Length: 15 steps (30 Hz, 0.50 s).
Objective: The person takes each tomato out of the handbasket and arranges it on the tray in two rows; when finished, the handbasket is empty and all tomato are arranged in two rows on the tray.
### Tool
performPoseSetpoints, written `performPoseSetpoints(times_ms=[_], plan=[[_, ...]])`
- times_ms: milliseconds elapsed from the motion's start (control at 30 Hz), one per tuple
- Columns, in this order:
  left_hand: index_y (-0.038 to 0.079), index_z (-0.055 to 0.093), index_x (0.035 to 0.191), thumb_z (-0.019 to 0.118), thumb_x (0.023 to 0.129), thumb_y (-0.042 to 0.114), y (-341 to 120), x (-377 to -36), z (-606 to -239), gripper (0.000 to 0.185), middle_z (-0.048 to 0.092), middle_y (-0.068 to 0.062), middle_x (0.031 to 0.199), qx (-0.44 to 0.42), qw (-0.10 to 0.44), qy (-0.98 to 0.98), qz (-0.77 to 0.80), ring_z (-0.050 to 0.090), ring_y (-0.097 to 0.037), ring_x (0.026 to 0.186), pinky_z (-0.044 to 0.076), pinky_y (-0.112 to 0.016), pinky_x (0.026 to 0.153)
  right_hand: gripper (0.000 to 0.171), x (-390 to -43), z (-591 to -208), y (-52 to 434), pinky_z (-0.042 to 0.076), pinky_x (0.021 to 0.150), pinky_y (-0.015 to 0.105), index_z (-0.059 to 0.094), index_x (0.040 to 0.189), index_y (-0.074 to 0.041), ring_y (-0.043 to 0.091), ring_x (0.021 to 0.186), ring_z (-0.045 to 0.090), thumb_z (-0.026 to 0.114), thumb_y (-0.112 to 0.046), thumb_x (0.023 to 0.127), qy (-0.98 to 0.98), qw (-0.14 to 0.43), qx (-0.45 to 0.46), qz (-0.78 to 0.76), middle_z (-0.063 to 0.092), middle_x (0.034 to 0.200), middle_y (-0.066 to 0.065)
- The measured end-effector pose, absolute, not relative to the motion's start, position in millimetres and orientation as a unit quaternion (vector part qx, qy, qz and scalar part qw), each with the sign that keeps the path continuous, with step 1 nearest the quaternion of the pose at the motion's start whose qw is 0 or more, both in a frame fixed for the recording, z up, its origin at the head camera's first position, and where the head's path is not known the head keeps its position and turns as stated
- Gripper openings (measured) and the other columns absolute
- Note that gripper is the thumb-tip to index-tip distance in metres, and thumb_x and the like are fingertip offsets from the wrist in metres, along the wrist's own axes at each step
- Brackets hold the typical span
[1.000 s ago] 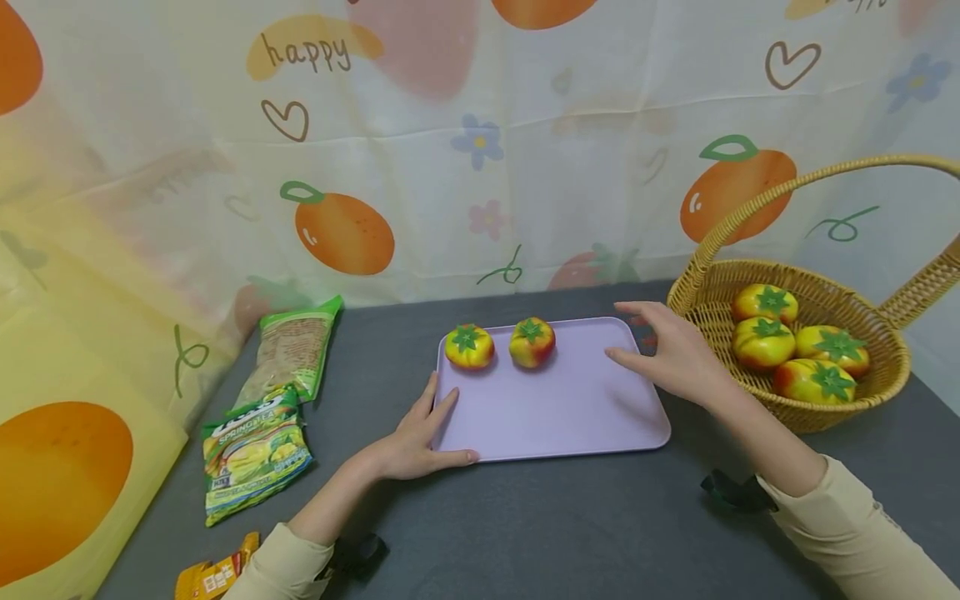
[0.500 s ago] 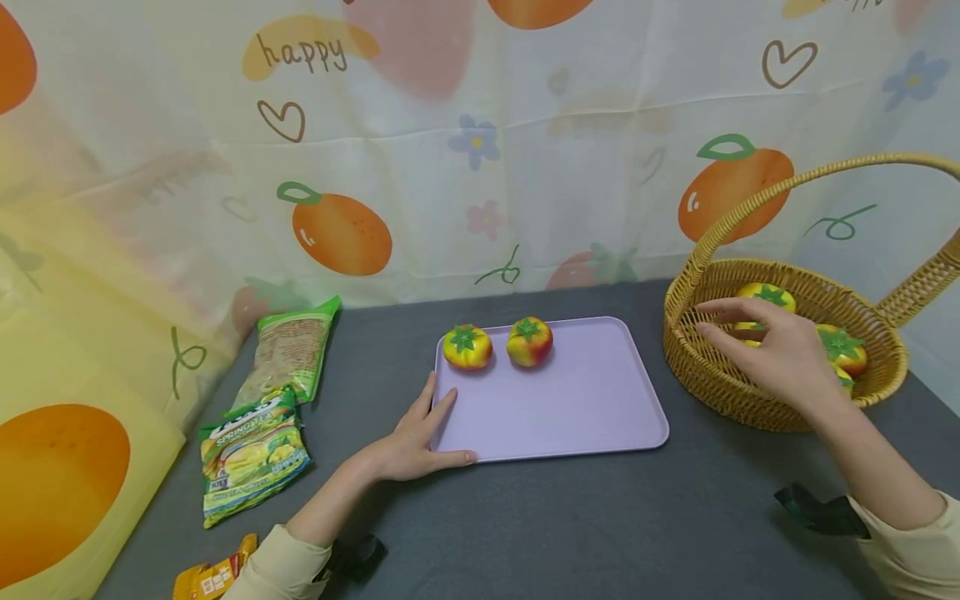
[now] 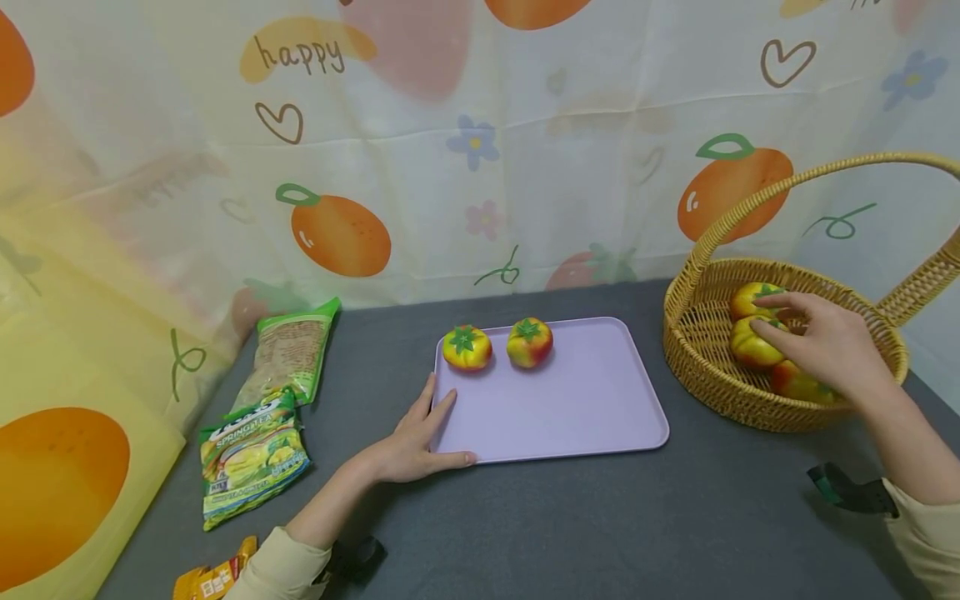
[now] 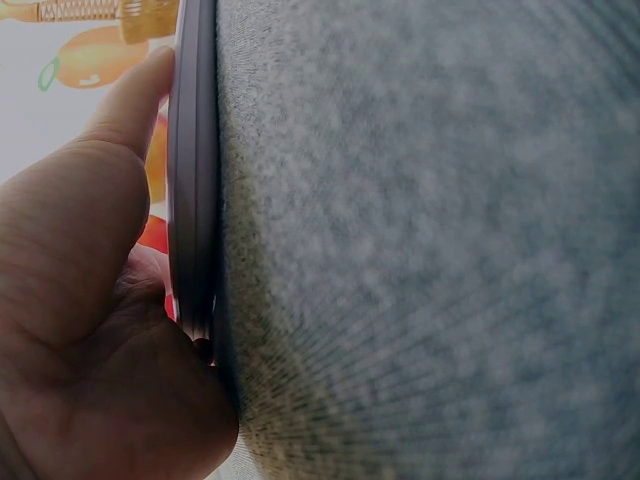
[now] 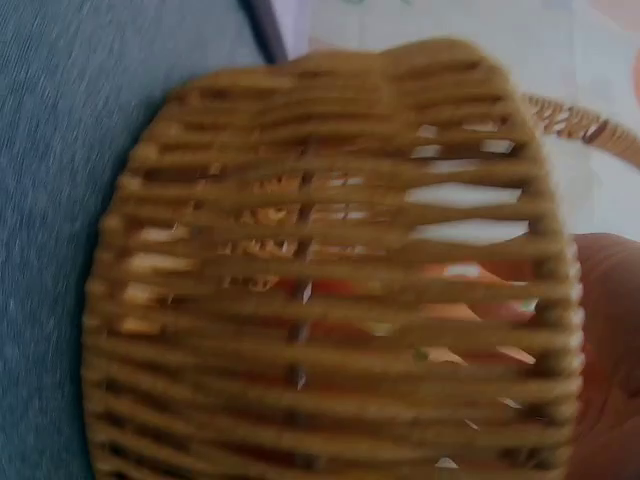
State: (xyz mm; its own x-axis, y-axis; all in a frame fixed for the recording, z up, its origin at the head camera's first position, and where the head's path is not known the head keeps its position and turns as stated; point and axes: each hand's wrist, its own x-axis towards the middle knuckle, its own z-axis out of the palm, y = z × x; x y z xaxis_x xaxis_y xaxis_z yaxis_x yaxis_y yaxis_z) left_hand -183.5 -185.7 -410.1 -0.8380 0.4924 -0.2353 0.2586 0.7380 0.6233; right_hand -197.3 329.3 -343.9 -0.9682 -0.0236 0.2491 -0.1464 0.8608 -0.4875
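Observation:
A lilac tray (image 3: 558, 408) lies on the dark table, with two yellow-red fruits with green star-shaped tops, the left one (image 3: 467, 347) and the right one (image 3: 529, 342), near its back edge. My left hand (image 3: 408, 442) rests at the tray's front left corner, fingers spread along the left side and thumb on the front edge. In the left wrist view, the thumb (image 4: 125, 110) touches the tray's rim (image 4: 193, 170). My right hand (image 3: 836, 346) is over the wicker basket (image 3: 720, 392), thumb and fingers apart above similar fruits (image 3: 753, 343). The hand hides part of the basket's contents.
A green-edged clear packet (image 3: 291, 354) and a green-yellow candy bag (image 3: 253, 458) lie at the left. An orange wrapper (image 3: 213, 579) is at the front left. The basket's tall handle (image 3: 787, 187) arches over it. A printed curtain (image 3: 480, 83) hangs behind the table.
My right hand has moved right, from above the tray's right edge to over the fruits in the basket. The left hand and the two fruits on the tray have stayed put.

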Motion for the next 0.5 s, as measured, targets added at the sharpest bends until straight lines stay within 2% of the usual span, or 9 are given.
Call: performPoseSetpoints(times_ms=[267,500], plan=[[0.013,0.012,0.158,0.067,0.085,0.057,-186,-183,-411,0.101,-0.018,-0.018,0.16,0.203,0.197,0.913,0.293,-0.003,-0.041,0.146,0.011,-0.064,0.111,0.061,-208,-349,341,0.035,0.083,0.066,0.05,0.132,0.008,0.055,0.109,0.044,0.064,-0.038,0.094,-0.971,0.057,0.057,0.224,0.051,0.12,0.037],[0.014,0.012,0.158,0.067,0.084,0.058,-186,-183,-412,0.102,-0.019,-0.017,0.16,0.203,0.196,0.913,0.293,-0.003,-0.04,0.146,0.011,-0.063,0.111,0.077,-215,-352,344,0.039,0.079,0.062,0.043,0.134,0.014,0.051,0.107,0.046,0.07,-0.041,0.089,-0.977,0.025,0.068,0.198,0.047,0.123,0.039]])
